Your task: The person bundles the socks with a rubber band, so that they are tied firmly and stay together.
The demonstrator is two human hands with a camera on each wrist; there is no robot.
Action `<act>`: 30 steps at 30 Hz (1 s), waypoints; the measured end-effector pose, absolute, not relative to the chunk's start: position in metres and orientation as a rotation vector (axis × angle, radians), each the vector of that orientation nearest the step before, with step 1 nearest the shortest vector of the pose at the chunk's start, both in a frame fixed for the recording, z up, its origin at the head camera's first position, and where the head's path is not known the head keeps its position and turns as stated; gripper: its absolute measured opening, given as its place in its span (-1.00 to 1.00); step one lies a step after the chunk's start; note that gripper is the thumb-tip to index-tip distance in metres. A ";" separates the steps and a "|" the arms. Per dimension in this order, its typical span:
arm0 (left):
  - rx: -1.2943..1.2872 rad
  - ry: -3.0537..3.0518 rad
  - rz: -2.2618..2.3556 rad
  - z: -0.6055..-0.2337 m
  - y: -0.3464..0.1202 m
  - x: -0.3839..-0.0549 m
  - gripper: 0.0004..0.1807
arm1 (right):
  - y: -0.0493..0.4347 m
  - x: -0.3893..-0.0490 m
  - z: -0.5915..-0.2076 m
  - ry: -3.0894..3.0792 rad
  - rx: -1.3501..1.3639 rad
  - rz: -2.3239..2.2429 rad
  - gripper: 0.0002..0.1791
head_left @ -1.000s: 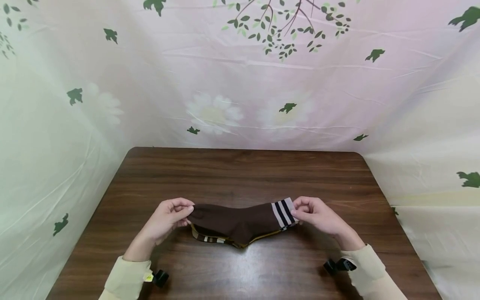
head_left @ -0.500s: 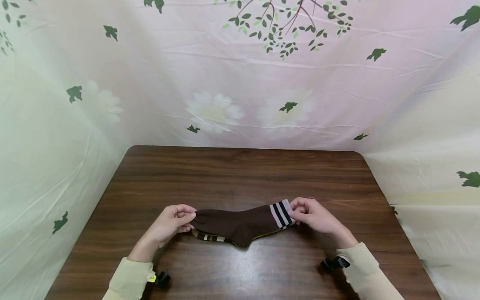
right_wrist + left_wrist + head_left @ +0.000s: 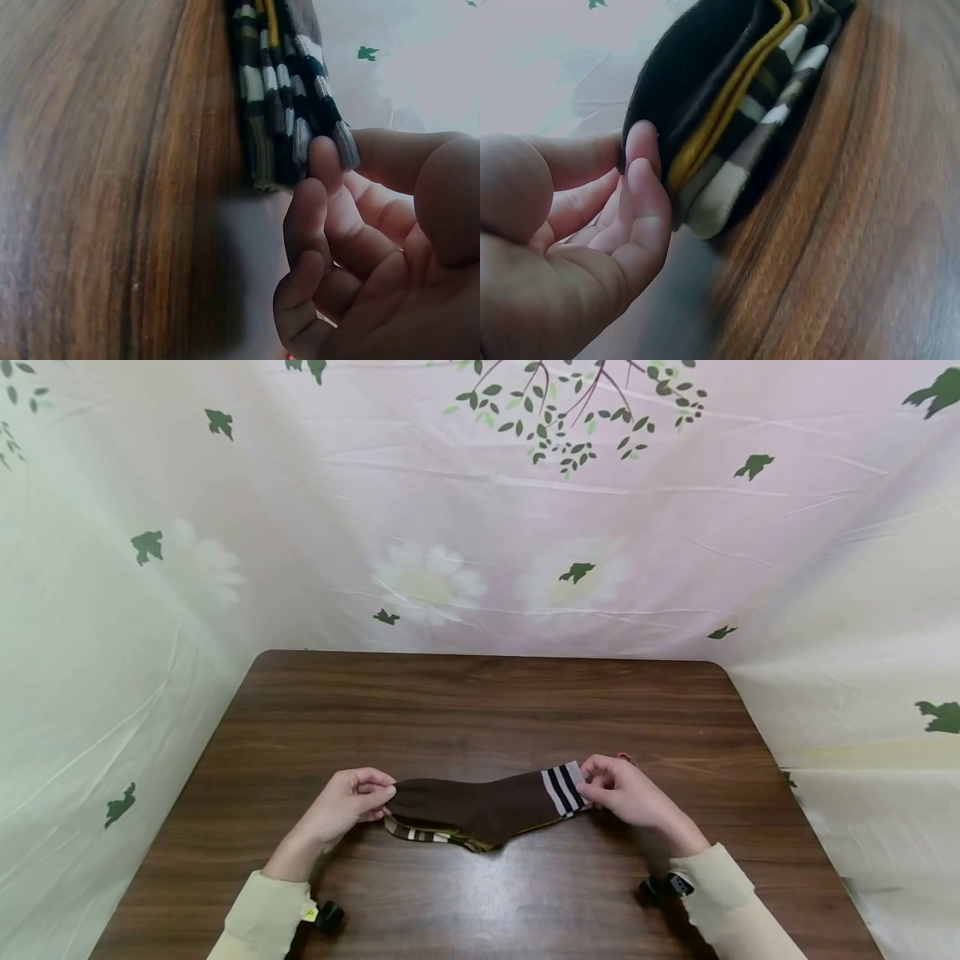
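A dark brown sock (image 3: 472, 802) with a white cuff and black stripes lies stretched sideways on top of other socks. Its toe is pinched between thumb and fingers of my left hand (image 3: 339, 810). At the cuff, my right hand (image 3: 628, 789) pinches the edge. Below it, a sock with brown, black and cream stripes (image 3: 420, 836) shows along the near side. The left wrist view reveals several stacked layers with mustard-yellow edges (image 3: 720, 112). In the right wrist view, striped cuffs (image 3: 259, 112) hang in layers; how many socks there are I cannot tell.
The socks are over a dark wood-grain table (image 3: 480, 710) with rounded far corners. A pale curtain (image 3: 480, 527) printed with leaves, birds and flowers surrounds its back and sides. Small black devices (image 3: 330, 917) sit at both sleeves.
The brown sock and my left hand have shifted slightly to the right and nearer. My right hand has moved a little to the left. Both hands keep their pinch on the sock.
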State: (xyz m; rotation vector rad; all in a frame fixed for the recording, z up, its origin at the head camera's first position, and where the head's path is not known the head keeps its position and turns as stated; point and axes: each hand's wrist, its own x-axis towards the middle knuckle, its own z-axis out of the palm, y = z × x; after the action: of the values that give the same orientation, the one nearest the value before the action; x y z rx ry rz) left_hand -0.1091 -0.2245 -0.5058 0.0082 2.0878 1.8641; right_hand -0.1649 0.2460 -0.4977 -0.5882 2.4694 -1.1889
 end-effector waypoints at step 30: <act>0.034 2.350 1.694 -0.508 -0.225 -0.104 -0.80 | 0.250 -0.163 -0.504 2.686 -0.553 -1.039 -0.79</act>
State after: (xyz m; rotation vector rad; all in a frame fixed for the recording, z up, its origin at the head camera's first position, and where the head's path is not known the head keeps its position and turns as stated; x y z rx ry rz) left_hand -0.1043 -0.2249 -0.5076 0.0343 2.3498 1.6940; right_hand -0.1631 0.2497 -0.5045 -0.5530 2.6863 -1.0391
